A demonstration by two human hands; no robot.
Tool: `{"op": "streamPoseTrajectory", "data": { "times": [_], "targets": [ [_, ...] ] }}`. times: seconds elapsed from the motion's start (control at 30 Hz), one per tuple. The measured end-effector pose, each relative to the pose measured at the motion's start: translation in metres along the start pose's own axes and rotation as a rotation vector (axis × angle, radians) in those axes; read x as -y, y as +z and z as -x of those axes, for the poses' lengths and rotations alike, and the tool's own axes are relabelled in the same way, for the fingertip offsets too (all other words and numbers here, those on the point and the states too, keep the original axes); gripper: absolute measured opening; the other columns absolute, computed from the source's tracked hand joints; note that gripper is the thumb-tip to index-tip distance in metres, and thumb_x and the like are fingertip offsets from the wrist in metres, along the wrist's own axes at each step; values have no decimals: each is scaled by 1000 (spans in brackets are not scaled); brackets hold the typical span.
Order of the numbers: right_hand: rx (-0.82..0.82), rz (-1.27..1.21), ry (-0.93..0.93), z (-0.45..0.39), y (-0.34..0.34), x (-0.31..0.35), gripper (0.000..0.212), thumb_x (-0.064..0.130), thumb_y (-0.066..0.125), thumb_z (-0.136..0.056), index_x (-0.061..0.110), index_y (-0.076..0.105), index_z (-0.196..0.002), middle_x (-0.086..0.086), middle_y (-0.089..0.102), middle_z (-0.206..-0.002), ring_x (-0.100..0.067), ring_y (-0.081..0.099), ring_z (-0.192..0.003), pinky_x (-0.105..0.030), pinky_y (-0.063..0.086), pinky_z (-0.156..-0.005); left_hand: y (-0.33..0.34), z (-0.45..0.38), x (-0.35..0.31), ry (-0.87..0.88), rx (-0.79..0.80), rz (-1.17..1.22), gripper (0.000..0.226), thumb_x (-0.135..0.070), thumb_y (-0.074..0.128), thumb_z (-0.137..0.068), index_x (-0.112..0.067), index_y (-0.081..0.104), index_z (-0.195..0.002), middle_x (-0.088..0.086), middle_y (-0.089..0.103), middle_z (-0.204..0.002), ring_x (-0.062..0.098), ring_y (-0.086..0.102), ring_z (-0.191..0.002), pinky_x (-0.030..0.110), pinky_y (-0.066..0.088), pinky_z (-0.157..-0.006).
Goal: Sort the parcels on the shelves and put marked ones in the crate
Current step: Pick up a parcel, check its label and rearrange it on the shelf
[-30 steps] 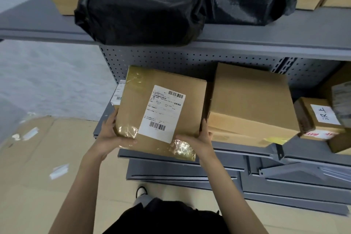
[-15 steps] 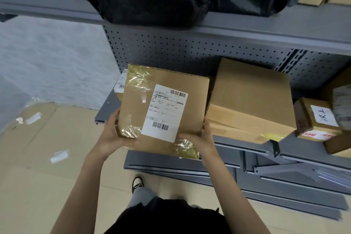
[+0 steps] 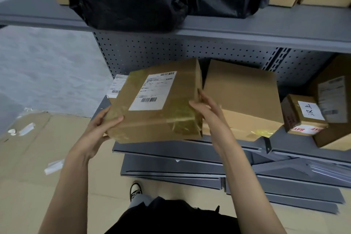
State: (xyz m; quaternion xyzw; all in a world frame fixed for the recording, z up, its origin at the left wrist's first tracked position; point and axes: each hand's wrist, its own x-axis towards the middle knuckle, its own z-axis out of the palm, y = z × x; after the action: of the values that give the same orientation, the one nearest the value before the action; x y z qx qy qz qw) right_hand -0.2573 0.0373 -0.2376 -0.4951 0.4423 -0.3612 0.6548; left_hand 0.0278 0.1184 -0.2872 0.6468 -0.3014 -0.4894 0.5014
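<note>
**Taped box held at the lower shelf's front edge**

I see both forearms reaching up from the bottom of the view toward the lower shelf [image 3: 296,153]. My left hand [image 3: 98,131] comes in from the lower left with the wrist bent back; its thumb lies flat across the box's near top edge and the fingers curl under the near left corner, so it grips the box [image 3: 157,104] from below. My right hand [image 3: 207,108] comes in from the lower right with the fingers straight, close together and pointing up and away. They lie against the box's right side, the fingertips near its far right edge. The thumb is not clear to me from here.

The box sits between the two hands, tilted with its far edge higher, at the left end of the lower shelf. Whether its base rests on the shelf I cannot tell. It is brown, wrapped in glossy tape, and its white label [image 3: 152,91] faces up, barcodes at the top and bottom.

Just to its right lies a plain box [image 3: 245,93], close to my right hand. Behind the held box's left corner a second label [image 3: 116,86] shows. Farther right, a small box [image 3: 305,116] carries handwritten marks. On the upper shelf [image 3: 284,28] lie two black bags [image 3: 133,4].
</note>
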Motion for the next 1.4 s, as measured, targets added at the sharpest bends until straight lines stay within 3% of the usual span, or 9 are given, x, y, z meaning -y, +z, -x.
{"op": "streamPoseTrajectory", "data": {
  "times": [0.07,0.2,0.3,0.4,0.57,0.67,0.83,1.0,1.4],
  "targets": [
    [-9,59,-47,3,2,15,53,42,66,-83,41,49,-133,11,44,-118,16,44,-108,-2,40,-82,1,-1,3,-43,24,34,79,-46,77,-57,-27,54,-130,-7,67,-114,7,64,-94,35,50,-84],
    [-27,235,-127,11,16,20,60,58,67,-70,48,50,-127,18,35,-116,-15,37,-125,-38,39,-107,1,-1,13,-84,95,141,48,-34,72,-71,-29,63,-119,-8,68,-110,14,60,-101,41,49,-91],
    [13,333,-188,18,17,22,59,44,76,-73,44,49,-125,18,34,-116,-11,35,-121,-35,38,-106,1,0,30,-85,155,253,66,-30,77,-69,-27,55,-131,-2,64,-123,18,64,-105,40,55,-86],
    [100,416,-190,21,13,28,75,33,80,-71,43,36,-132,11,33,-122,-6,33,-118,-27,33,-102,0,0,49,-28,121,337,55,-9,51,-85,-26,47,-137,-2,61,-128,16,64,-104,35,53,-88],
    [190,461,0,15,5,20,107,35,84,-65,45,12,-144,11,26,-131,-12,32,-128,-39,32,-111,-4,-1,60,113,80,355,74,11,48,-74,-24,44,-138,3,64,-120,14,64,-103,28,53,-88],
    [185,326,140,8,-3,3,101,24,86,-65,39,19,-139,4,35,-132,-15,41,-123,-37,39,-106,-15,-1,65,155,35,397,83,16,51,-66,-23,44,-139,4,62,-123,12,64,-104,28,52,-89],
    [61,140,287,-6,-14,-32,64,3,81,-66,22,37,-108,-10,51,-117,-25,53,-112,-47,48,-98,-36,-7,72,189,98,375,83,8,73,-48,-12,54,-126,8,59,-124,16,62,-105,31,50,-91],
    [-29,-33,344,-8,-17,-43,57,-13,71,-72,11,41,-114,-2,61,-98,-17,60,-97,-33,52,-87,-44,-11,59,235,95,421,63,7,80,-37,-9,66,-96,2,67,-115,14,62,-106,27,53,-87],
    [-131,-83,199,-5,-16,-43,50,9,71,-79,21,39,-116,-4,55,-109,-22,56,-108,-44,44,-102,-25,8,-34,384,178,110,62,-30,92,-39,-26,74,-99,-6,65,-122,8,54,-121,23,47,-97]
  ]
}}
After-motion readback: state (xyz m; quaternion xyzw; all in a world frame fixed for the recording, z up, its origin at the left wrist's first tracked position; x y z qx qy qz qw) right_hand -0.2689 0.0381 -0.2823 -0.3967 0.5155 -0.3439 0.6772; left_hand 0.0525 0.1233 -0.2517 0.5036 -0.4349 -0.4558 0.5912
